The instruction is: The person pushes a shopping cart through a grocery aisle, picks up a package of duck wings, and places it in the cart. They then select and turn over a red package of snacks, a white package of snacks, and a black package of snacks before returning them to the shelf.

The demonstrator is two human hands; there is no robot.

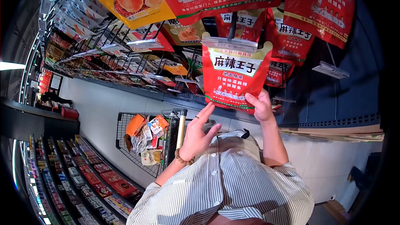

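A red snack bag (234,77) with a cream label and Chinese writing hangs from a peg hook in front of me. My right hand (261,106) grips its lower right corner with thumb and fingers. Just left of the bag's bottom edge, my left hand (197,133) is raised with fingers spread and holds nothing; it wears a ring and a bead bracelet. Its fingertips come close to the bag, but I cannot tell whether they touch.
More red bags (291,37) hang on hooks above and to the right. A shopping cart (146,135) with several packets stands to my left. Stocked shelves (83,175) line the aisle's lower left. A person (52,97) stands far down the aisle.
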